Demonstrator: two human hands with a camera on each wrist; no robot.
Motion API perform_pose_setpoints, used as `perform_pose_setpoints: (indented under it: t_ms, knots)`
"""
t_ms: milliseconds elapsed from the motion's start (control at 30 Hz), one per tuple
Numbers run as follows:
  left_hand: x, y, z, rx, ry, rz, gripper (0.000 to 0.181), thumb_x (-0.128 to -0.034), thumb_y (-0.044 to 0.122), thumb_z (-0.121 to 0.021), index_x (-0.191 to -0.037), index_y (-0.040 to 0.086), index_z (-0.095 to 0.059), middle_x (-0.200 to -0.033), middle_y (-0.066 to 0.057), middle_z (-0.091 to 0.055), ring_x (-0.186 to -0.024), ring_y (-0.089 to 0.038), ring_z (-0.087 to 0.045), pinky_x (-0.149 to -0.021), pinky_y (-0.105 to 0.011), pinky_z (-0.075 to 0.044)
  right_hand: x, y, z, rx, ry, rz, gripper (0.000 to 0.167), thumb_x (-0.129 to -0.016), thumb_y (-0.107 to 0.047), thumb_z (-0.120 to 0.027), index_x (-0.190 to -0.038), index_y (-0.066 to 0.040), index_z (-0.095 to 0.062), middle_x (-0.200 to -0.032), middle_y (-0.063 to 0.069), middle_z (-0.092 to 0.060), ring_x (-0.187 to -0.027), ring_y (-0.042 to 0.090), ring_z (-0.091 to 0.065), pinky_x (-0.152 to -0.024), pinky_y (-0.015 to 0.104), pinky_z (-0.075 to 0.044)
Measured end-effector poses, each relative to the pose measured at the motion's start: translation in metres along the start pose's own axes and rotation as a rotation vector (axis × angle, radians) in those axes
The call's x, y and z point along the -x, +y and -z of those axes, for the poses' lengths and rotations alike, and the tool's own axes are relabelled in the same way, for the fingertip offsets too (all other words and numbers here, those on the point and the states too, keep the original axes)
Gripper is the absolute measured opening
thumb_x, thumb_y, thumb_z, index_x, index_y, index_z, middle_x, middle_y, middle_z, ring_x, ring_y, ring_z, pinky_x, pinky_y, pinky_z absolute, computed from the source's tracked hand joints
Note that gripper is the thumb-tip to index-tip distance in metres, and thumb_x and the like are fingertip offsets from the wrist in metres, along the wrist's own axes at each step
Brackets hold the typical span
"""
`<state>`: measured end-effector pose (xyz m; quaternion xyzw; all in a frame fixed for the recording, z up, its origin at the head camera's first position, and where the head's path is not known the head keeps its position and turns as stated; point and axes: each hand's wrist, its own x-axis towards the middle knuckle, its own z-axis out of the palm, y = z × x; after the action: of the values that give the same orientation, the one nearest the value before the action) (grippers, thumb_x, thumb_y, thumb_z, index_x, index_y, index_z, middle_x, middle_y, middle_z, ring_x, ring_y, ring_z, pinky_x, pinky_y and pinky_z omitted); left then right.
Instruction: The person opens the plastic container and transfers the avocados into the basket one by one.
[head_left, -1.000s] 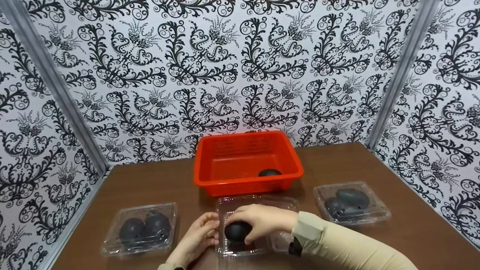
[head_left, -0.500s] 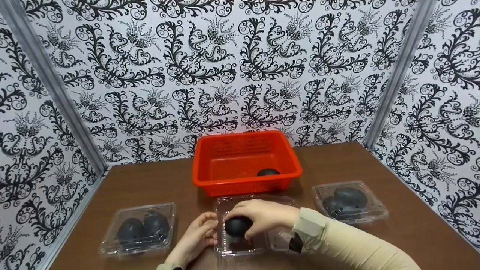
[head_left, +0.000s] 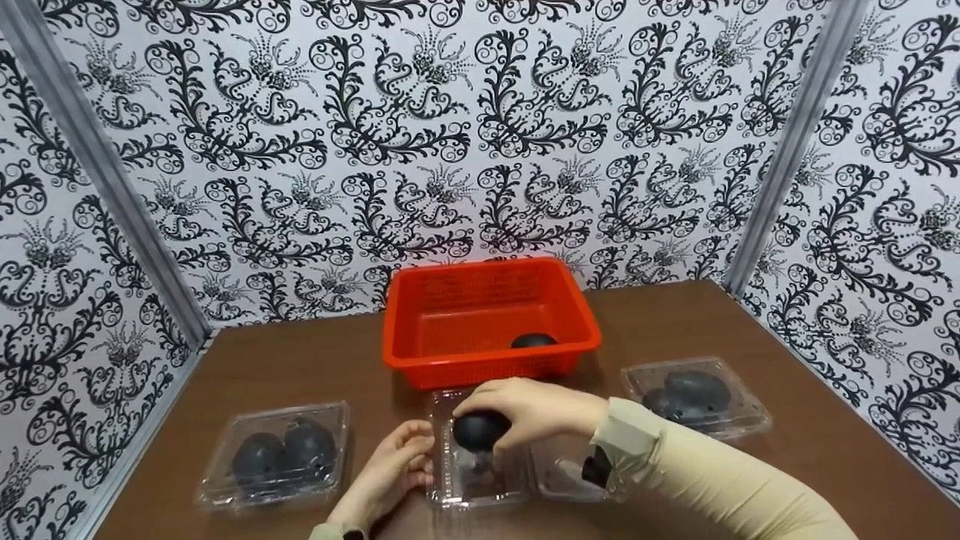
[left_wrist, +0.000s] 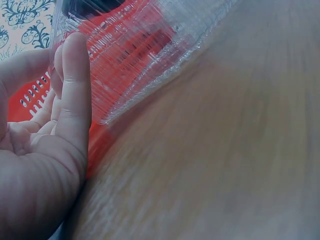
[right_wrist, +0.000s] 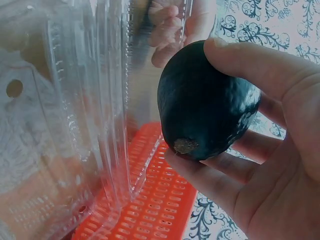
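Observation:
My right hand [head_left: 532,409] grips a dark avocado [head_left: 481,430] between thumb and fingers, above the base of an open clear plastic clamshell [head_left: 487,491]. The stem scar of the avocado [right_wrist: 205,100] faces the right wrist camera. The clamshell's lid lies folded out to the right, partly under my right forearm. My left hand [head_left: 394,465] is at the clamshell's left side, with loosely bent fingers touching its wall. In the left wrist view, a finger of my left hand [left_wrist: 72,90] stands upright against the clear plastic [left_wrist: 125,65].
Behind the clamshell stands a red plastic basket [head_left: 487,367] with one dark avocado [head_left: 534,341] visible in it. A clamshell with two avocados [head_left: 277,457] lies on the left of the brown table [head_left: 300,360], and another such clamshell [head_left: 697,397] on the right.
My right hand has lifted the avocado slightly away from the clamshell's base and moved it a little toward the basket. My left hand has stayed almost where it was.

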<state>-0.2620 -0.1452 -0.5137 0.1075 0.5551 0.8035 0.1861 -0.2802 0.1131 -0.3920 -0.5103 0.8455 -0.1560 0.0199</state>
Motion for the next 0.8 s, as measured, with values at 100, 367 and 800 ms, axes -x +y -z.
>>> perform_pose_setpoints:
  t_ms: [100,367,800]
  knots:
    - [0.001,-0.001,0.001,-0.019,-0.011,0.002,0.018,-0.0955,0.007,-0.054,-0.112,0.006,-0.047,-0.085,-0.003,-0.052,-0.065,-0.01,-0.053,-0.057,-0.022,-0.051,0.0,-0.001,0.001,-0.002,0.002,-0.009,0.066,-0.073,-0.015,-0.078,-0.135,-0.022,-0.056,-0.13,-0.003,-0.057,-0.117,0.011,-0.052,-0.097,0.029,-0.044]
    - [-0.004,0.002,0.0,-0.024,-0.016,-0.015,0.018,-0.0955,0.008,-0.055,-0.112,0.007,-0.046,-0.082,-0.002,-0.053,-0.065,-0.009,-0.053,-0.057,-0.021,-0.05,0.0,-0.001,0.01,0.012,0.022,-0.036,0.068,-0.073,-0.014,-0.078,-0.136,-0.024,-0.054,-0.13,-0.004,-0.056,-0.116,0.011,-0.053,-0.095,0.031,-0.046]
    - [-0.005,0.003,-0.002,-0.015,0.005,-0.001,0.019,-0.095,0.007,-0.056,-0.112,0.006,-0.047,-0.085,-0.003,-0.052,-0.064,-0.01,-0.054,-0.057,-0.022,-0.05,0.0,0.002,0.018,-0.023,0.024,-0.058,0.069,-0.073,-0.013,-0.079,-0.136,-0.025,-0.054,-0.131,-0.004,-0.056,-0.118,0.011,-0.051,-0.097,0.034,-0.045]
